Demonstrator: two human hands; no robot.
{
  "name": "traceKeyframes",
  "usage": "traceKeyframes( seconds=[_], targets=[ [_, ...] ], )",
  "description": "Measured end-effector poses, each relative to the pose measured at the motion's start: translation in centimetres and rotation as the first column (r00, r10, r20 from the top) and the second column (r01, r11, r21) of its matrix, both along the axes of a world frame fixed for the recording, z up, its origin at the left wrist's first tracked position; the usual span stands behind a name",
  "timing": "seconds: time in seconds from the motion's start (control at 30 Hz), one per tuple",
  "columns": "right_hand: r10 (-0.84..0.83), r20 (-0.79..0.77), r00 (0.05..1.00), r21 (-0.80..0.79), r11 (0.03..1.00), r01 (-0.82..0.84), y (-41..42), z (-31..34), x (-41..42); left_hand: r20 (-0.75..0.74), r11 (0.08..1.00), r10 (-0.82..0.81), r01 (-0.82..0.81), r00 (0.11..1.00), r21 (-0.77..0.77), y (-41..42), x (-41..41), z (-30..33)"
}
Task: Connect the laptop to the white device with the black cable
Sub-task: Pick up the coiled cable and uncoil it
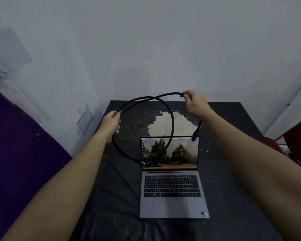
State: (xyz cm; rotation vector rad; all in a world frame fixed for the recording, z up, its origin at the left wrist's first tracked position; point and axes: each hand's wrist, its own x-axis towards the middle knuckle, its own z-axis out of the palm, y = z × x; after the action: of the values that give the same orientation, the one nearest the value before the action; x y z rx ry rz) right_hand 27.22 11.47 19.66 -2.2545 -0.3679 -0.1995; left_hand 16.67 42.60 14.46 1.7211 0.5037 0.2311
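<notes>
Bare white wall behind a dark worktop (233, 171) with a big patch of the coating flaked off at the back, and an open laptop (172, 193) sitting in the middle, screen lit with some trees. Both hands are up in the air over it holding the black cable (171, 122), which is curled into a big loop hanging in front of the screen. Left hand (111, 124) has its grip closed around the cable at the loop's left side, right hand (193, 100) is pinching it between thumb and fingers at the top right.

What matters next imo: both blue-collared plugs hang free, neither is in a grip. One plug (195, 136) dangles just below the right hand by the screen's top right corner, the other plug (141, 162) points toward the screen's lower left corner, below the left hand. So each hand has a plug on its own side. Can't see any white device in view, so no idea which way that end has to go
</notes>
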Motion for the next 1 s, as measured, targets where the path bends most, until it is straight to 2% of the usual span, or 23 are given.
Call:
traceKeyframes(
  seconds=[0.1, 0.3, 0.43, 0.53, 0.63, 0.83, 1.0],
  targets=[
    [-0.067, 0.046, 0.997, -0.088, 0.994, 0.071, 1.4, -1.8, 3.0, -0.053, 0.998, -0.015, 0.018, 0.998, 0.067, 1.4, 0.5, -1.7],
    [-0.056, 0.087, 0.995, -0.204, 0.976, 0.073, 5.1, -5.1, 7.2, -0.092, 0.978, -0.025, 0.044, 0.995, 0.203, 3.5, 1.8, -4.7],
    [-0.050, 0.059, 0.997, -0.326, 0.943, 0.067, 7.2, -8.1, 8.9, -0.111, 0.979, 0.009, 0.013, 0.994, 0.204, 5.3, 3.5, -7.0],
    [-0.111, -0.005, 0.994, -0.384, 0.918, 0.101, 8.6, -10.3, 9.9, -0.098, 0.981, 0.033, -0.014, 0.995, 0.193, 6.6, 5.0, -8.7],
    [-0.104, -0.077, 0.992, -0.375, 0.925, 0.068, 9.6, -12.2, 10.3, -0.099, 0.976, 0.051, -0.029, 0.994, 0.214, 7.4, 6.1, -10.1],
    [-0.135, -0.377, 0.916, -0.332, 0.943, 0.002, 10.6, -16.6, 10.0, -0.125, 0.992, 0.044, -0.029, 0.991, 0.125, 7.4, 7.6, -13.7],
    [0.005, -0.466, 0.885, -0.179, 0.979, -0.100, 11.3, -17.7, 8.7, -0.168, 0.999, 0.041, -0.036, 0.985, 0.034, 7.5, 8.2, -15.0]
  ],
)
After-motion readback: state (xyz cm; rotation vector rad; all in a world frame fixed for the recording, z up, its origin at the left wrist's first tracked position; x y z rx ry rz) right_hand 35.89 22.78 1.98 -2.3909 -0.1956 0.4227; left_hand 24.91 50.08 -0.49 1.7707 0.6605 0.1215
